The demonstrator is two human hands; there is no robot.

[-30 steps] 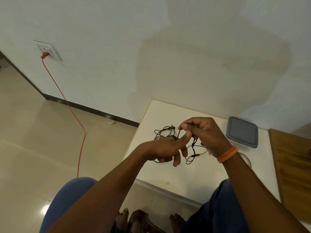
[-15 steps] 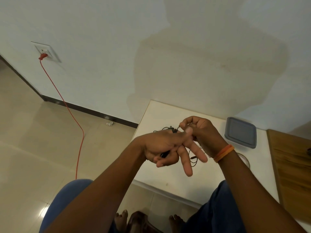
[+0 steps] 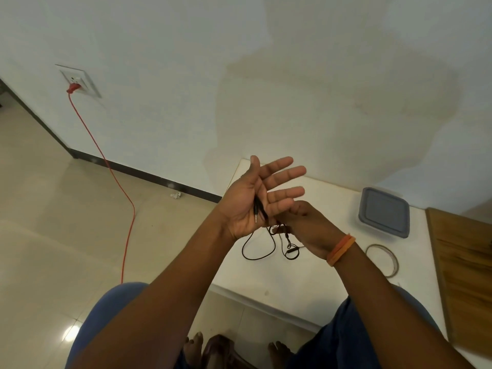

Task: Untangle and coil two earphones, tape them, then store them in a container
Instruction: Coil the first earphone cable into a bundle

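Since a second ago, our left hand (image 3: 255, 201) has turned palm-up and spread flat, where before it was pinching the tangle with the right hand (image 3: 306, 227) close above the surface (image 3: 306, 278).

Our left fingers (image 3: 287, 174) are splayed and released, with the earphone cable (image 3: 258, 243) lying across the palm, its plug (image 3: 256, 215) pointing toward the wrist. Our right fingers are curled under the left hand and seem to grasp the cable, though we cannot tell the exact hold.

We judge that we are starting to coil the first earphone around the open hand. To do it well, we should pin the plug end with the left thumb, keep the fingers straight, and let the right hand lay even turns with light tension.

Thin, black and limp, the cable hangs from our hands in loose loops over the surface, and part still looks knotted. Well apart to the right lie the tape roll (image 3: 383, 259) and the grey-lidded container (image 3: 383, 211).
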